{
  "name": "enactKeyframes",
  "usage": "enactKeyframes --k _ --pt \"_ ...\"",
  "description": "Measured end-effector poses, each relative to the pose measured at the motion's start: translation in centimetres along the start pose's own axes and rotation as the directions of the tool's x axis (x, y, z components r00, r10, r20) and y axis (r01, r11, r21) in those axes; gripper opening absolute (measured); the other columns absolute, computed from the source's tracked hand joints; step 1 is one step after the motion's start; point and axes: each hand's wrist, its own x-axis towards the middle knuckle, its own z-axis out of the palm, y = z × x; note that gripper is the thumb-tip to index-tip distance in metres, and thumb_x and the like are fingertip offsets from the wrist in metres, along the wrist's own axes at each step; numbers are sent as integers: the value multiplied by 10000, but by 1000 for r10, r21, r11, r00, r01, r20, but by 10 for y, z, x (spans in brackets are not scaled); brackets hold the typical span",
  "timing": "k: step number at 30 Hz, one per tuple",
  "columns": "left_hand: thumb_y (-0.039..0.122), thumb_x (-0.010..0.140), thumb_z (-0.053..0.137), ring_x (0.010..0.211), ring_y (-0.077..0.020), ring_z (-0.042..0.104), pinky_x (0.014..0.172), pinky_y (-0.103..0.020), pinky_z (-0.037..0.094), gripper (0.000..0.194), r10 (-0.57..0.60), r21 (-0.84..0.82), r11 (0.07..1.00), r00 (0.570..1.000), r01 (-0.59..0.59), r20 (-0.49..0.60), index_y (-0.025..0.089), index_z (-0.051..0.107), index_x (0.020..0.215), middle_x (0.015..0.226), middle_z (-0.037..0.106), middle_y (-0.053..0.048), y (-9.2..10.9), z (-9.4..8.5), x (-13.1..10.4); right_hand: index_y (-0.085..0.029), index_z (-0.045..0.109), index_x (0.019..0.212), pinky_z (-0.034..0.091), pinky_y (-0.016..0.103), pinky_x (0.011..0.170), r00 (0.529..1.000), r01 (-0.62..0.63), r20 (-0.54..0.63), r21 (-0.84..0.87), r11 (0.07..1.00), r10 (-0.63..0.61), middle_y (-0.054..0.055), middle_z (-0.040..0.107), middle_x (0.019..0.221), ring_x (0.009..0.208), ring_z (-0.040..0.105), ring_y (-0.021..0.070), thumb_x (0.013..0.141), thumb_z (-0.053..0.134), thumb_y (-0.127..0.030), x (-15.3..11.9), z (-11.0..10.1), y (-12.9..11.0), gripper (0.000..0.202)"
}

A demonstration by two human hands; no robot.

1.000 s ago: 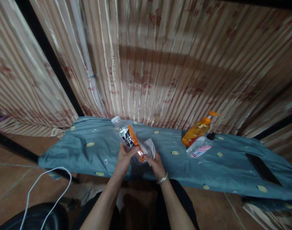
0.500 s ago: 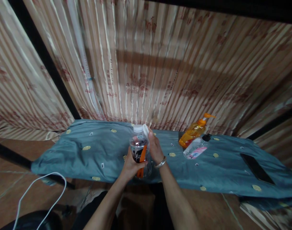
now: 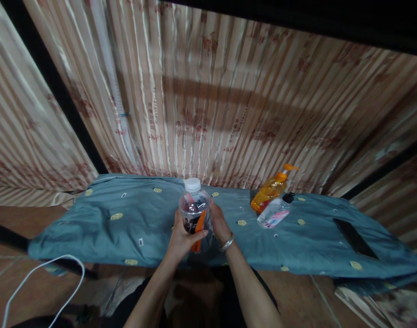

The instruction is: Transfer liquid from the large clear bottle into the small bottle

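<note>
A clear plastic bottle (image 3: 199, 214) with a white cap and a black-and-orange label stands upright over the front of the bedding. My left hand (image 3: 182, 237) is wrapped around its lower left side, thumb across the label. On the bottle's right side is my right hand (image 3: 220, 223), closed, with a silver bangle at the wrist. Its fingers pass behind the bottle and are mostly hidden. The white cloth-like piece it held beside the cap is now out of sight behind the bottle.
An orange pump bottle (image 3: 269, 191) and a clear bottle with a black cap (image 3: 275, 212) lie tilted together at the right. Further right lies a black phone (image 3: 355, 239) on the blue-green bedding (image 3: 126, 232). A white cable (image 3: 81, 269) loops at lower left; dark posts flank the curtain (image 3: 194, 91).
My right hand has moved from beside the cap down along the bottle's right side, and the white piece has gone out of sight. My left hand keeps its hold. The view has shifted slightly.
</note>
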Motion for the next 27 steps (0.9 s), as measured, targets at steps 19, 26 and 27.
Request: enactKeyframes --k 19,26,27 --pt "292 588 828 1029 -279 665 925 -417 485 648 34 -134 991 996 -23 78 253 490 1140 1152 673 -69 0 35 -5 -331 481 1414 23 423 1248 948 274 -105 -203 940 -299 -57 338 1567 1496 169 201 933 498 -554 -37 3 -47 530" --pt "218 526 836 904 -295 682 844 -455 506 677 -2 -115 993 980 26 199 214 511 1120 1020 708 -78 7 29 -14 -235 745 1047 357 451 1127 980 195 -10 -69 978 -197 37 718 1137 1219 562 283 868 578 -584 7 -13 -67 426" --pt "219 535 826 928 -296 678 866 -461 499 680 3 -119 993 981 21 196 212 504 1135 1045 701 -86 9 28 -14 -226 754 1003 401 455 1086 988 156 -5 -35 987 -156 34 743 1051 1158 599 286 849 597 -588 12 -13 -64 424"
